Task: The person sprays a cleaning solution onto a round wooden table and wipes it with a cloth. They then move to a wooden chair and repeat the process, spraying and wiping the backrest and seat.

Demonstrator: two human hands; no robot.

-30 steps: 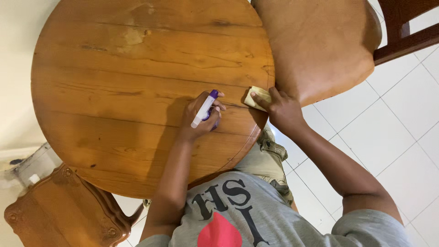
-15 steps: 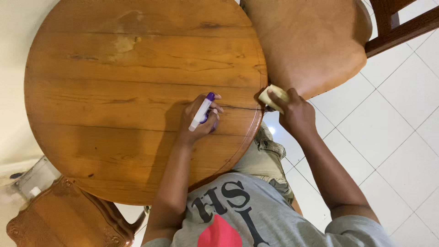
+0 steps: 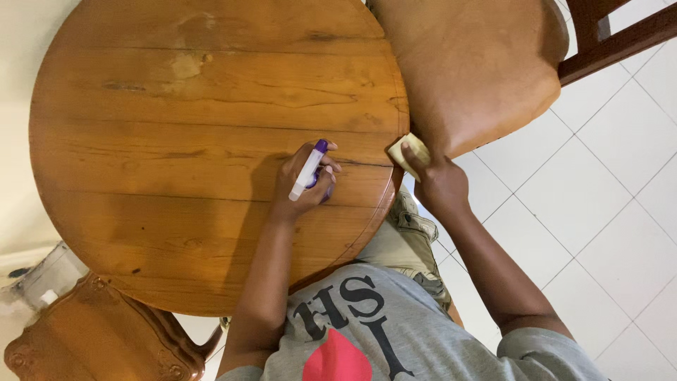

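Observation:
My left hand is closed around a small spray bottle with a white body and a purple top, held just above the round wooden table near its right side. My right hand presses a pale yellow cloth against the table's right rim, in the gap between the table and the chair seat. My fingers cover part of the cloth.
A brown padded chair seat with a dark wooden frame stands right of the table. A carved wooden chair is at the lower left. White floor tiles lie to the right.
My right hand carried the cloth off the tabletop to the table's rim, out toward the chair seat, then slightly back in. The left hand with the bottle stayed put.

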